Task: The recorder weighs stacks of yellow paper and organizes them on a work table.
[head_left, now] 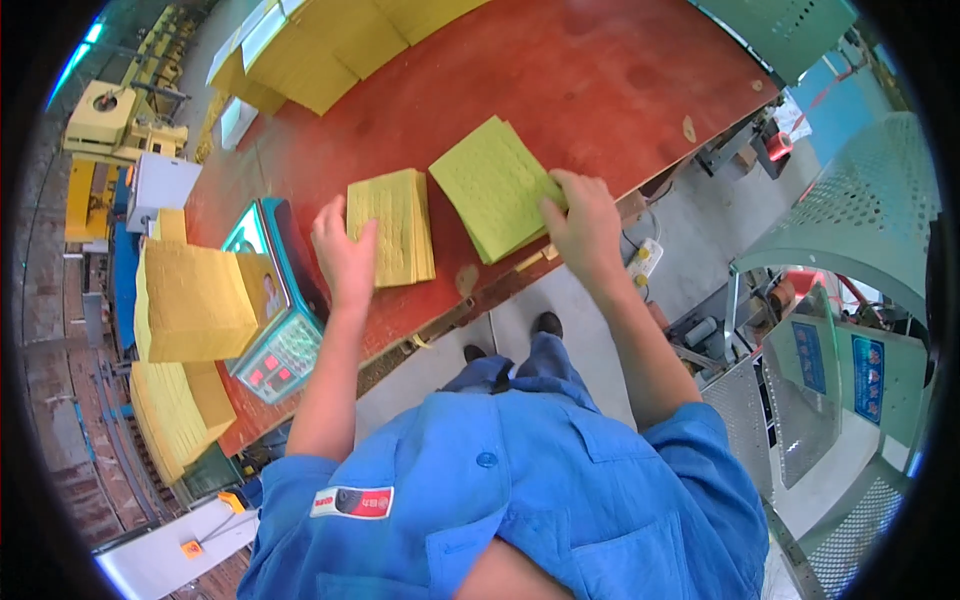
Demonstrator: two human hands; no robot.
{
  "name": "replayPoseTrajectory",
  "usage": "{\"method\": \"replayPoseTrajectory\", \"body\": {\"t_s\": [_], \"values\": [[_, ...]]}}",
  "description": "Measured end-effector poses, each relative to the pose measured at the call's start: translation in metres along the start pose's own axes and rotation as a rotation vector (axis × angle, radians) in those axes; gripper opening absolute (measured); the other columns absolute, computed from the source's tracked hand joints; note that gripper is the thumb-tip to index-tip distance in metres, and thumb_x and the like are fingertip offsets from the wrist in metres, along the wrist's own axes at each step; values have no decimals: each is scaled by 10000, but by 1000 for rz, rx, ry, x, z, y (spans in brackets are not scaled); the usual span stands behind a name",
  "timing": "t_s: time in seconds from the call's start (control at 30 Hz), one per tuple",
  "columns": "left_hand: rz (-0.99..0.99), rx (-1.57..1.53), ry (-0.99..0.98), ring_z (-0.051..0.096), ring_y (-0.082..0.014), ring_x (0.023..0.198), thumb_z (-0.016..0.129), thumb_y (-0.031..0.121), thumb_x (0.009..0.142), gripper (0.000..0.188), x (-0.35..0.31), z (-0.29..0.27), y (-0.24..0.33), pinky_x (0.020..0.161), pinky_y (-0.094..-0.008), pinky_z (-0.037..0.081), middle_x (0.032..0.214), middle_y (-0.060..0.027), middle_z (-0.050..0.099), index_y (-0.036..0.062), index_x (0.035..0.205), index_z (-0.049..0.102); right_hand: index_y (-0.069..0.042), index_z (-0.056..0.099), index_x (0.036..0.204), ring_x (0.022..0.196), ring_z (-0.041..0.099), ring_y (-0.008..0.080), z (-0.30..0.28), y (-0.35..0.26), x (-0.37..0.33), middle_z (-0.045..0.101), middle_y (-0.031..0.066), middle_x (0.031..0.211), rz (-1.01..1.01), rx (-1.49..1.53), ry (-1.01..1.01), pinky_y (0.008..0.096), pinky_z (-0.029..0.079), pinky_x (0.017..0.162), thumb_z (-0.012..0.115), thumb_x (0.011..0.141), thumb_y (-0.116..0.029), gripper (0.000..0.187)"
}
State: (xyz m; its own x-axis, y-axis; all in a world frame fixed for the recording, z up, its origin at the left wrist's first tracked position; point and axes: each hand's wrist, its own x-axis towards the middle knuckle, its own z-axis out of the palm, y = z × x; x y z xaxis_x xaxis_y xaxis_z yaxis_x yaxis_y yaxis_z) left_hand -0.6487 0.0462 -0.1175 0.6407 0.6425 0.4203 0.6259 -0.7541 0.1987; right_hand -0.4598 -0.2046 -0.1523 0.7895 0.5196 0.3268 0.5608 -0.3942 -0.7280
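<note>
On the red tabletop lie two stacks of yellow paper sheets with a bumpy surface. My left hand (345,252) is at the left edge of the thicker left stack (393,225), its thumb apart from its fingers and over the near left part. Greener and fanned a little at the edges, the right stack (492,188) lies turned beside it. My right hand (588,225) pinches the right edge of that stack between thumb and fingers. How many sheets it grips is hidden.
A teal digital scale (278,345) stands left on the red table (600,75), with a yellow paper stack (195,300) on it. More yellow stacks (330,50) line the far edge. To my right is a green perforated machine guard (850,200); a power strip (646,260) hangs below the table edge.
</note>
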Motion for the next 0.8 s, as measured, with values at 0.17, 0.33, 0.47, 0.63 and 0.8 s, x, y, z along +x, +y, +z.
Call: {"method": "replayPoseTrajectory", "body": {"t_s": [0.17,0.33,0.47,0.63,0.8], "values": [[-379,-783,-560,626,-148,927,700,197,865,559,-46,-4,78,728,-293,517,1160,-197,619,-54,1326,507,-29,608,1056,901,570,336,2,-21,-44,605,142,899,9,134,104,421,457,820,712,737,-70,338],[-92,-503,-500,606,-336,1016,691,163,850,492,-36,10,91,877,-414,473,1098,-220,623,-35,1276,542,-12,601,1059,918,598,295,-2,-22,-70,624,130,949,147,272,22,395,485,815,718,781,-88,311],[-12,-542,-590,591,-383,1027,698,145,830,463,-34,12,103,893,-427,464,1088,-222,613,-16,1243,566,45,583,1099,945,641,236,-1,-1,-74,661,160,1025,705,925,-55,347,507,835,718,842,-188,372],[-7,-689,-688,598,-295,1068,658,109,860,428,-51,9,107,929,-390,460,1131,-171,610,-17,1257,558,88,535,1157,944,666,269,-4,-5,-76,670,214,1020,533,791,-143,385,515,828,693,843,-235,477],[-293,-1283,-765,534,-182,1178,585,58,903,476,-28,-11,115,1024,-342,407,1248,-81,573,2,1362,473,17,528,1194,950,667,283,-47,-41,-47,660,197,1023,306,578,-238,382,514,808,701,829,-164,442]]}}
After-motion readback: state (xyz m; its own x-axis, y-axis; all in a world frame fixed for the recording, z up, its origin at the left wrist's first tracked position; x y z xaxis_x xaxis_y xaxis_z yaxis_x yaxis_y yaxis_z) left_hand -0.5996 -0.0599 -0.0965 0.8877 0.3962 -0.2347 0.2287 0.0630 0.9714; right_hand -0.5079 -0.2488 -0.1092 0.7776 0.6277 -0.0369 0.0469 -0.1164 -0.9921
